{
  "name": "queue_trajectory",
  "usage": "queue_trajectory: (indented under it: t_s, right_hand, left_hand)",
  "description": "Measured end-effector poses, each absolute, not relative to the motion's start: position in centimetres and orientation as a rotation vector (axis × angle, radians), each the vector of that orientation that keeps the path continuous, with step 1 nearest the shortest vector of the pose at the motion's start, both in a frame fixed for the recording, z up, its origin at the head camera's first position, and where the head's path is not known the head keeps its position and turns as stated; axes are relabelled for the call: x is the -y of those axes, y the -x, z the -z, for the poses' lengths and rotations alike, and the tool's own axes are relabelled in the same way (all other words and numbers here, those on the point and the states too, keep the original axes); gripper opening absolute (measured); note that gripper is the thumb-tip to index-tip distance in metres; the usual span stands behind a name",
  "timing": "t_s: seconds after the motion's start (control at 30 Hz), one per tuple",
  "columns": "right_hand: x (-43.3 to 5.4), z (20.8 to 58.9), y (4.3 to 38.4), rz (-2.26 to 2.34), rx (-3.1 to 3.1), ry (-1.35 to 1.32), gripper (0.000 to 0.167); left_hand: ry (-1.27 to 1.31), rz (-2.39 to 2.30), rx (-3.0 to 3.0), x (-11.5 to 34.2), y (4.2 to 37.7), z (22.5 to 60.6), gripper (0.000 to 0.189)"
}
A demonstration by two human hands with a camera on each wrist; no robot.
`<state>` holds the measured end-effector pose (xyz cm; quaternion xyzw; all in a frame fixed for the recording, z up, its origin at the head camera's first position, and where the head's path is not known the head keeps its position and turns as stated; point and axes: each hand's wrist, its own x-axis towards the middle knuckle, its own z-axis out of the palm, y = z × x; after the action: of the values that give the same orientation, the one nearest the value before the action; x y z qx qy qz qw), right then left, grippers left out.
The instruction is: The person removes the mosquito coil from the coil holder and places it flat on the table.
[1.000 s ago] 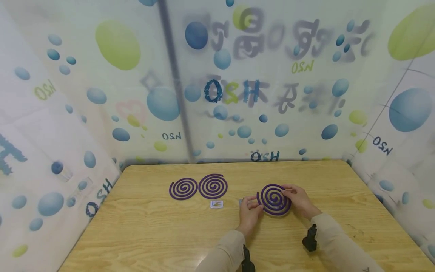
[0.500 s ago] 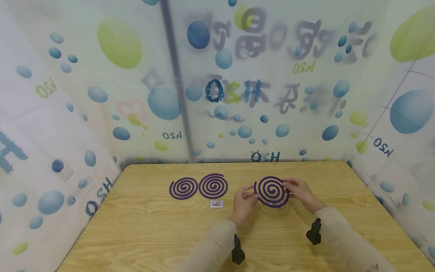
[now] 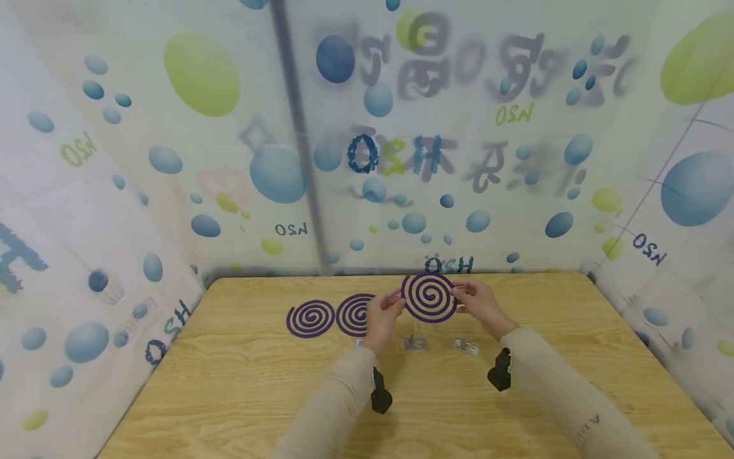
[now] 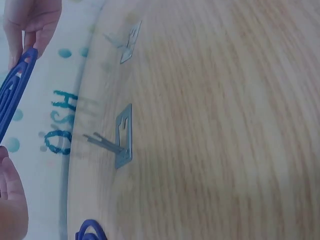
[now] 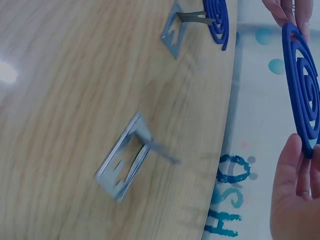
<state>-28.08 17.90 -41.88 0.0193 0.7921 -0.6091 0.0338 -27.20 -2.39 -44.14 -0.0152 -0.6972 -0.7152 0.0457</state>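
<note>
A purple mosquito coil is held up above the table, its flat side toward the head camera. My left hand pinches its left edge, and my right hand pinches the right edge. Below it on the table lie two small metal coil stands, the middle stand and the right stand. Both have a raised prong in the wrist views, as on the near stand and the other stand. My left hand mostly hides a third stand.
Two more purple coils lie flat at the table's back left: the outer coil and the inner coil, partly behind my left hand. The wooden table ends at a patterned curtain. A black wrist camera sits on each sleeve.
Both hands have raised the coil and carried it left and away from me. Two stands beneath it have come into full view. The left hand now covers part of the inner coil.
</note>
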Motion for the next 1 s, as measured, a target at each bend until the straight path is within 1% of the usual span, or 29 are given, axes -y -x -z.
queue_trajectory:
  t_s: [0.1,0.2,0.5,0.67,0.87,1.0]
  right_hand:
    - [-17.0,42.0,28.8,1.936,-2.407,-0.081,0.033]
    - [-16.0,42.5,29.4,1.982,-2.370,-0.111,0.031]
    - [-14.2,45.7,30.1,2.081,-2.290,-0.264,0.027]
    - [-13.9,46.7,30.0,1.984,-2.356,-0.276,0.026]
    - [-13.7,47.1,29.8,1.832,-2.394,-0.334,0.031]
    - [-13.9,47.4,29.8,1.787,-2.427,-0.325,0.033]
  left_hand:
    - [0.035,2.167,2.126,2.8,27.4,44.2,0.031]
    - [-0.001,2.187,2.106,3.1,27.5,45.0,0.034]
    - [-0.118,2.026,2.246,3.4,28.0,47.9,0.034]
    - [-0.133,1.954,2.361,3.5,27.8,48.7,0.034]
    - [-0.137,1.896,2.451,3.4,27.6,49.0,0.035]
    - [-0.141,1.809,2.529,3.2,27.7,49.1,0.033]
